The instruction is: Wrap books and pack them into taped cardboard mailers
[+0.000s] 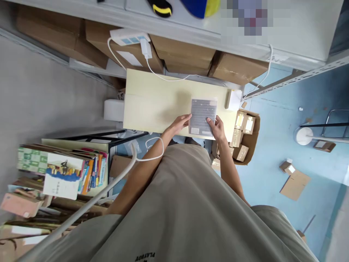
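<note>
A flat grey ribbed packet in clear plastic lies on a pale yellow table, near its front edge. My left hand grips the packet's left edge with curled fingers. My right hand holds its lower right corner, thumb on top. Both forearms reach out from under my grey shirt.
A small white box sits at the table's right end. An open carton of small boxes stands on the blue floor to the right. Brown cartons fill the shelf behind. A power strip and cable lie at back. Books stack at left.
</note>
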A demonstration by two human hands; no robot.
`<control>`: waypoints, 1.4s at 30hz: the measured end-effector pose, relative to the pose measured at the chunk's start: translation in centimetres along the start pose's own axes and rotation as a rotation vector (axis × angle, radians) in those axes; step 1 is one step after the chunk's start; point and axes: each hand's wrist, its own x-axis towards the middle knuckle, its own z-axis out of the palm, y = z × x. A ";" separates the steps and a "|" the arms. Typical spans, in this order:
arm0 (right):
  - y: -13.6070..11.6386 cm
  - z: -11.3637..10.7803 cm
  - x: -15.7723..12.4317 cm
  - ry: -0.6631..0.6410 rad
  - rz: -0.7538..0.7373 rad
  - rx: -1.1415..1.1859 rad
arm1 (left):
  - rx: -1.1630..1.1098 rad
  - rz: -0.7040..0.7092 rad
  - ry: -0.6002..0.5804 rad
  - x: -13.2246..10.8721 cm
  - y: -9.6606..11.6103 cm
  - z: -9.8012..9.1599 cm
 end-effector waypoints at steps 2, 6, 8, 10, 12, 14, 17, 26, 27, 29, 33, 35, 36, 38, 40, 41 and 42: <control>-1.3 2.9 0.4 -0.016 -0.016 0.023 | -0.078 0.008 -0.005 -1.4 1.8 -1.4; -3.2 9.2 0.8 -0.027 -0.023 0.029 | -0.083 0.074 0.078 -3.6 5.2 -6.2; -4.0 12.4 0.8 -0.039 -0.027 0.016 | -0.097 0.085 0.051 -4.3 6.5 -9.0; -4.8 15.3 0.7 -0.055 -0.026 0.010 | -0.110 0.098 0.008 -4.9 7.6 -11.9; -5.4 18.0 0.7 -0.065 -0.027 0.004 | -0.101 0.128 -0.001 -5.4 8.4 -14.5; -5.9 20.3 0.7 -0.068 -0.037 -0.011 | -0.086 0.165 0.025 -6.0 9.1 -16.7; -6.2 23.1 0.6 -0.061 -0.050 -0.038 | -0.095 0.203 0.128 -6.8 10.1 -19.4; -3.3 29.3 1.4 0.028 -0.017 -0.096 | -0.021 0.347 0.340 -8.3 12.9 -23.8; -2.8 30.0 1.6 0.041 0.011 -0.101 | -0.012 0.361 0.325 -8.4 13.1 -23.9; -2.3 31.2 1.9 0.068 0.043 -0.113 | -0.001 0.374 0.267 -8.4 13.6 -23.9; -3.3 33.1 1.5 -0.042 0.016 -0.088 | 0.033 0.348 0.161 -8.5 14.0 -23.0; -4.3 33.8 1.3 -0.162 -0.025 -0.084 | 0.050 0.338 0.158 -8.5 14.1 -22.7; -4.7 34.1 1.2 -0.207 -0.060 -0.089 | 0.059 0.338 0.165 -8.5 14.1 -22.7; -5.3 34.6 1.3 -0.257 -0.127 -0.099 | 0.074 0.333 0.191 -8.4 14.1 -22.6; -5.4 35.0 1.6 -0.278 -0.137 -0.102 | 0.071 0.322 0.229 -8.3 14.1 -22.4; -5.3 35.0 1.8 -0.281 -0.125 -0.102 | 0.063 0.320 0.256 -8.3 14.2 -22.3; -5.2 35.0 2.0 -0.284 -0.110 -0.100 | 0.055 0.324 0.285 -8.3 14.2 -22.1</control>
